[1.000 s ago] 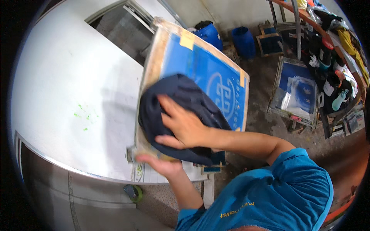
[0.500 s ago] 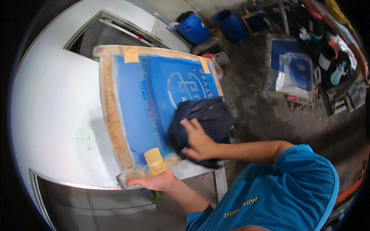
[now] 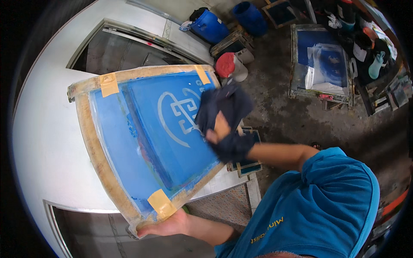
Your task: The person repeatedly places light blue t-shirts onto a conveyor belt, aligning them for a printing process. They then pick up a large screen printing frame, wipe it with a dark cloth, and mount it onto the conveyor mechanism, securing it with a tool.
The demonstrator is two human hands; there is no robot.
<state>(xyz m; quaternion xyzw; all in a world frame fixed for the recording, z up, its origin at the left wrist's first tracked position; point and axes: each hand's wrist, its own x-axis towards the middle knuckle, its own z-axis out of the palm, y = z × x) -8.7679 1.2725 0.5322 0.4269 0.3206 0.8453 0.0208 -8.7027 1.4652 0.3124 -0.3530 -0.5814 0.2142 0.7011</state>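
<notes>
A screen printing frame point(image 3: 89, 129) with a wooden border and blue mesh is held tilted in front of me. Its mesh carries a pale round emblem point(image 3: 183, 114), partly covered at the right. My left hand point(image 3: 165, 225) grips the frame's near corner, thumb along the edge, beside a strip of tan tape point(image 3: 161, 204). Bunched in my right hand point(image 3: 220, 129) is a dark cloth point(image 3: 228, 101), lying over the right side of the mesh. Motion blurs that hand and cloth somewhat. More tan tape point(image 3: 109, 84) sticks to the far border.
A white table point(image 3: 47, 142) with rectangular openings lies beneath the frame. Blue barrels point(image 3: 211, 28) and a red-and-white bucket point(image 3: 232, 66) stand beyond. Another blue screen point(image 3: 301, 45) rests at the right, near a cluttered bench with a spray bottle point(image 3: 376, 65).
The frame has shifted left and turned, its far corner now lower. My right hand and the cloth have moved up toward the frame's far right side, uncovering more of the emblem.
</notes>
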